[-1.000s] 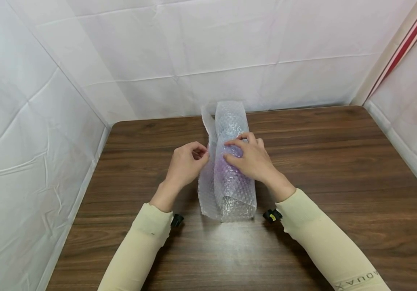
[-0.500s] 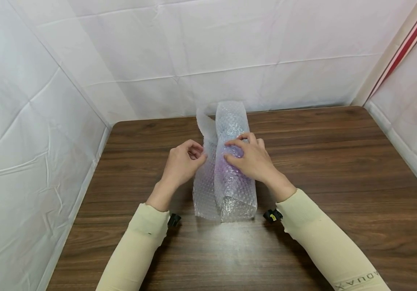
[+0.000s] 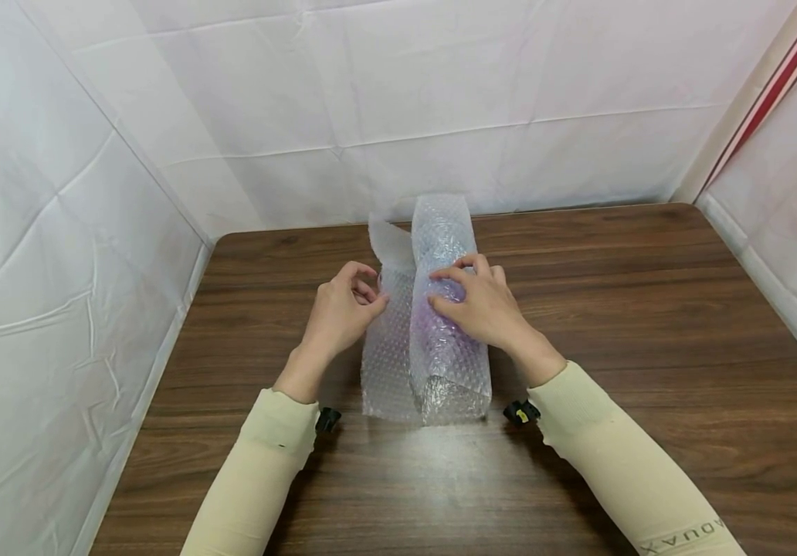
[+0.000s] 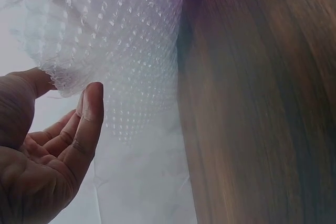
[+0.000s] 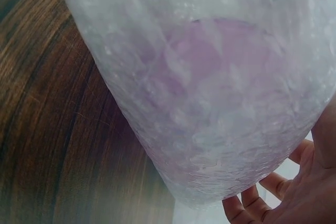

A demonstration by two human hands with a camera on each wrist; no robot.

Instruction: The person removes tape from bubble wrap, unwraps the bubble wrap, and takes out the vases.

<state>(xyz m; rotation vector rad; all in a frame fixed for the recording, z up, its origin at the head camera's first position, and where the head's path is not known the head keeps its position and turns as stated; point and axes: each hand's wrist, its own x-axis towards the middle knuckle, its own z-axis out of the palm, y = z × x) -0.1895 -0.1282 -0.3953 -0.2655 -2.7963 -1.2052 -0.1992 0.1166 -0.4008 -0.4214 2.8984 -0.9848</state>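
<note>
1. As the person leans both arms in from the six o'clock side, a long roll of bubble wrap [image 3: 450, 363] lies on the brown wooden table [image 3: 635, 309], running from twelve o'clock to six. Its twelve o'clock end reaches the table's back edge.
2. Call the roll the middle of the clock. A loose flap [image 3: 391, 340] sticks out from it at nine o'clock.
3. The left hand [image 3: 339, 313] is at nine o'clock too. Its thumb and fingers curl round the flap's edge. How tight they squeeze, one cannot tell.
4. The right hand [image 3: 487, 309] comes over from three o'clock. Its fingers are spread and rest on top of the roll.
5. Something purple [image 5: 220, 56] shows through the bubbles, too cloudy to name.
6. Both sleeves [image 3: 266, 463] are pale yellow. By the cuffs are small black pieces, one [image 3: 329, 419] near eight o'clock, one [image 3: 521, 413] near five.
7. White cloth [image 3: 398, 93] hangs at twelve o'clock, and a red stripe [image 3: 774, 100] slants at two.
</note>
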